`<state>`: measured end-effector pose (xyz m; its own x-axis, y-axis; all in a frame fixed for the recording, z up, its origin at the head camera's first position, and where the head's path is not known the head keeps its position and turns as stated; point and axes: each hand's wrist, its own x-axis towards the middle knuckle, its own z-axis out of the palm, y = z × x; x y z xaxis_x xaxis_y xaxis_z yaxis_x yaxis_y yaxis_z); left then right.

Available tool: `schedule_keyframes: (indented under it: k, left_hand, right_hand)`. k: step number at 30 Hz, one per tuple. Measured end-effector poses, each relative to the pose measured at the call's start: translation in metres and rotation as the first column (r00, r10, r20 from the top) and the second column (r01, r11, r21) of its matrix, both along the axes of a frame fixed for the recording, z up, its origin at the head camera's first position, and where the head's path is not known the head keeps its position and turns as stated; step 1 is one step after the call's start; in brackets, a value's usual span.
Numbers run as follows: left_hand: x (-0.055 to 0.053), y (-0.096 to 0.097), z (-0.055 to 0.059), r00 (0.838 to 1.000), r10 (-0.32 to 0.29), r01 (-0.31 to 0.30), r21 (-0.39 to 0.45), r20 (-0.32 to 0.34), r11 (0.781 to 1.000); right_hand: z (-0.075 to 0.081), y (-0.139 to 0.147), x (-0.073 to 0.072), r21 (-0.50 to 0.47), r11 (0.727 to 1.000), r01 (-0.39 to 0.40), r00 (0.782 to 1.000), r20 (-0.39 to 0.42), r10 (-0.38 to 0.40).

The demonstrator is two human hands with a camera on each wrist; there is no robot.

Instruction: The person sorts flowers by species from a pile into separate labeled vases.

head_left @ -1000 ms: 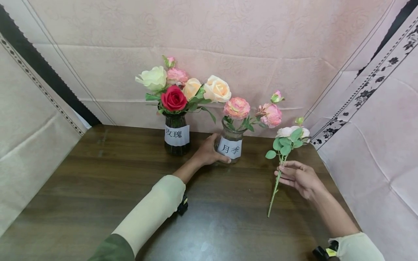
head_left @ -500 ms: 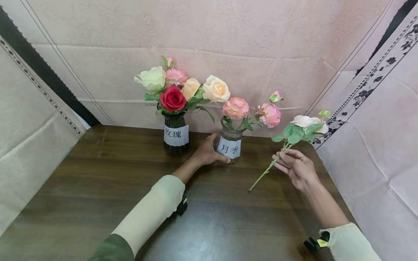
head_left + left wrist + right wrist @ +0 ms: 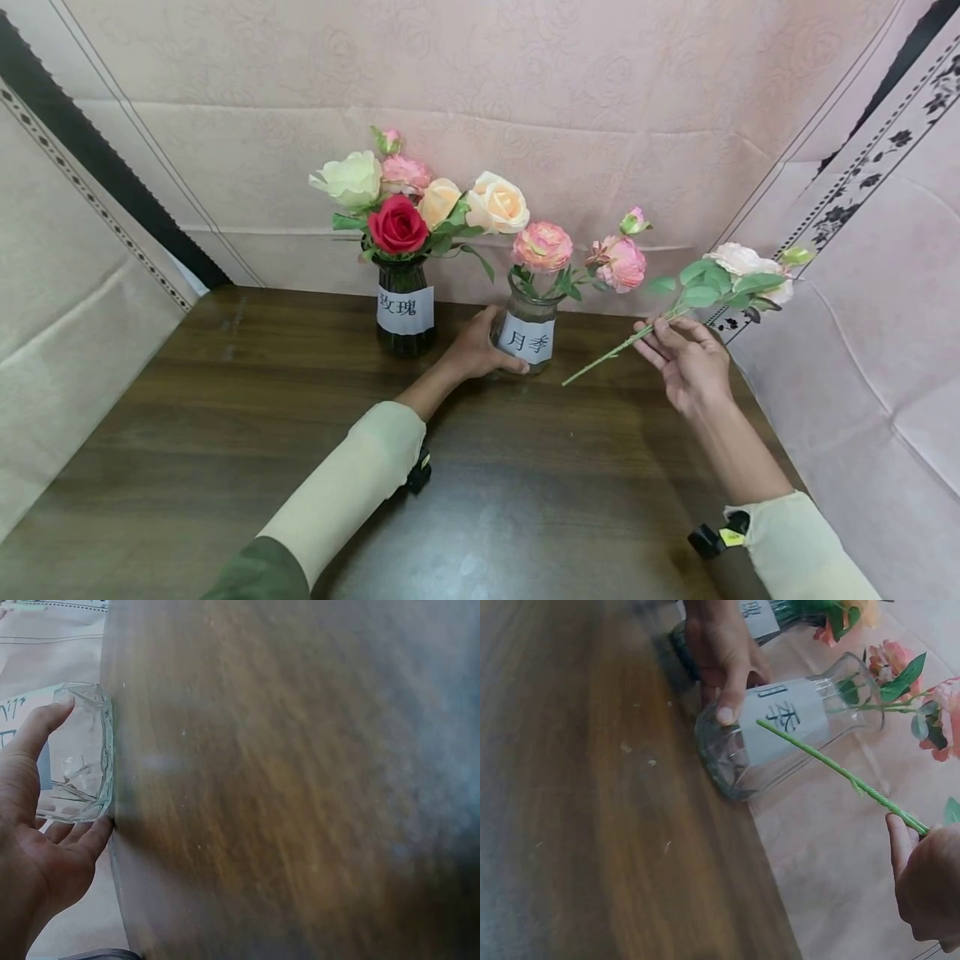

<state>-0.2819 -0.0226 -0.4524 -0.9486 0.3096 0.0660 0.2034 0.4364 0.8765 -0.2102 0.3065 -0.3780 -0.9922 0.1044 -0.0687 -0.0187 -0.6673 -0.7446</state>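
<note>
My left hand grips the lower part of a clear glass vase, thumb across its front and fingers behind. A white paper label with dark characters wraps the vase, which holds pink blooms on green stems. In the right wrist view the same vase shows at close range. My right hand pinches the green stem of a white flower with leaves and a pale green bud. The stem slants, blossom up to the right, its bare lower end pointing toward the vase and overlapping the label in the right wrist view.
Left of my left hand stands a dark vase with a label and red, white, peach and pink flowers. Brown wooden table lies underneath. Pale pink cloth hangs behind and along both sides.
My right hand has moved up, tilting the white flower from nearly upright to a lean rightward; its stem's lower end has swung left and up. My left hand stays on the vase.
</note>
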Motion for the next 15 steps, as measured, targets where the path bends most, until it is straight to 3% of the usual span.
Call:
schedule_keyframes:
  k: [8, 15]
  left_hand:
    - [0.001, 0.0, 0.001, 1.0, -0.007, 0.007, 0.007, -0.006, 1.0]
    - [0.001, 0.0, 0.001, 1.0, -0.008, 0.008, 0.007, -0.006, 1.0]
  right_hand:
    - [0.022, -0.006, -0.007, -0.108, 0.992, 0.067, 0.996, -0.056, -0.074]
    - [0.041, -0.017, -0.014, -0.173, 0.968, 0.182, 0.974, -0.103, -0.201]
